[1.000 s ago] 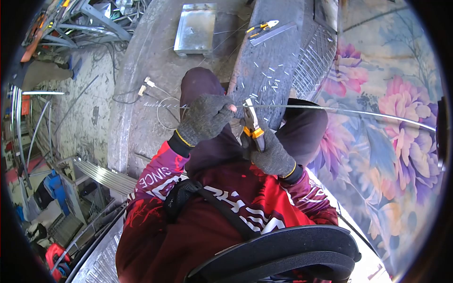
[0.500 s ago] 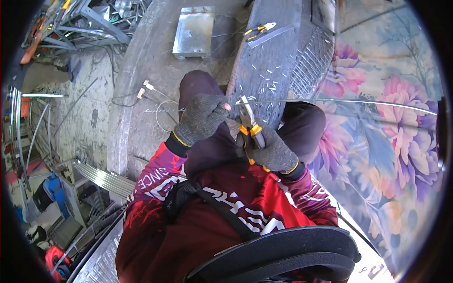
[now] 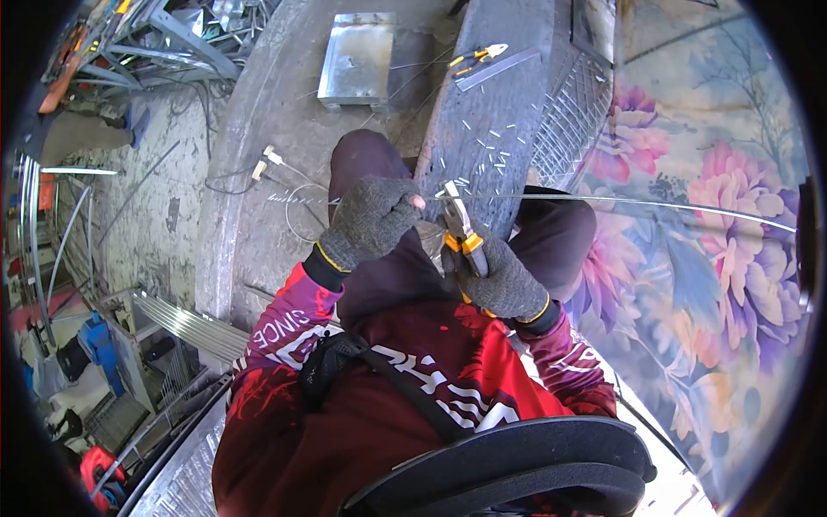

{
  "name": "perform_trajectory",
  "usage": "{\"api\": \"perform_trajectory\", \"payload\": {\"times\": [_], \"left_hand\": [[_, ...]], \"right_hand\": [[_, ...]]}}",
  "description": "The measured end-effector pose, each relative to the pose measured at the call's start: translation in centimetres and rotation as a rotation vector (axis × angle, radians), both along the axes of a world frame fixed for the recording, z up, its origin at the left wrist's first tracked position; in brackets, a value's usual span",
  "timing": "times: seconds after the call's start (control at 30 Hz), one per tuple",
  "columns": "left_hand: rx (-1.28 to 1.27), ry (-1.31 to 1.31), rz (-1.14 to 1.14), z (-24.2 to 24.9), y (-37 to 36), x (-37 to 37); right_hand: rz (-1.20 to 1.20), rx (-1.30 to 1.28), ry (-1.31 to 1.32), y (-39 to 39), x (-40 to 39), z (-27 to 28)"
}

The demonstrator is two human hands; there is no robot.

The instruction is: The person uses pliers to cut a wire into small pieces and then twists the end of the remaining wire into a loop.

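Note:
My left hand [image 3: 372, 222], in a dark grey knit glove, is closed, with thumb and fingers pinching the near end of a thin metal wire [image 3: 603, 198]. The wire runs off to the right across the view. In my gloved right hand [image 3: 508, 284] I hold combination pliers [image 3: 463, 228] by their yellow-and-black handles. Their jaws point up and away from me and overlap the wire, a short way right of my left fingertips. Beyond the jaws, short cut wire pieces [image 3: 500, 161] lie scattered on a worn dark plank [image 3: 491, 103].
A second pair of yellow-handled pliers [image 3: 479, 57] and a flat metal strip [image 3: 498, 69] lie farther up the plank. A sheet-metal box [image 3: 357, 59] stands beyond my knee. Wire mesh [image 3: 573, 112] borders the plank; a floral sheet [image 3: 689, 284] spreads right. Another person's leg [image 3: 86, 136] shows upper left.
The pliers' jaws have tilted slightly and shifted right and down along with my right hand. The wire sits a little lower in view. My left hand keeps its pinch.

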State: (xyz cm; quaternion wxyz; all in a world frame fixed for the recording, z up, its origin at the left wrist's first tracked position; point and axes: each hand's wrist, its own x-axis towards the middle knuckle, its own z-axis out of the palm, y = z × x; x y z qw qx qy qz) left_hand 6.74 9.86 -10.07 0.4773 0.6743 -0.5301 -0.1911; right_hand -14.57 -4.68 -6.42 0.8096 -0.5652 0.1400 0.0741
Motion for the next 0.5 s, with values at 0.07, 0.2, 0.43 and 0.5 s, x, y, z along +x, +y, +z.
{"api": "perform_trajectory", "payload": {"times": [0.07,0.2,0.43,0.5], "left_hand": [[0.026,0.014,0.002,0.4,0.0,-0.1],[0.054,0.028,-0.031,1.2,-0.3,-0.4],[-0.005,-0.07,0.008,1.7,0.0,-0.7],[-0.081,-0.034,0.018,0.4,-0.3,-0.2]], "right_hand": [[0.008,0.035,0.007,-0.2,-0.3,0.0],[0.048,0.459,0.032,-0.1,-0.4,0.1],[0.038,0.863,-0.11,1.9,0.9,0.3],[0.015,0.738,-0.088,1.3,1.1,-0.5]]}}
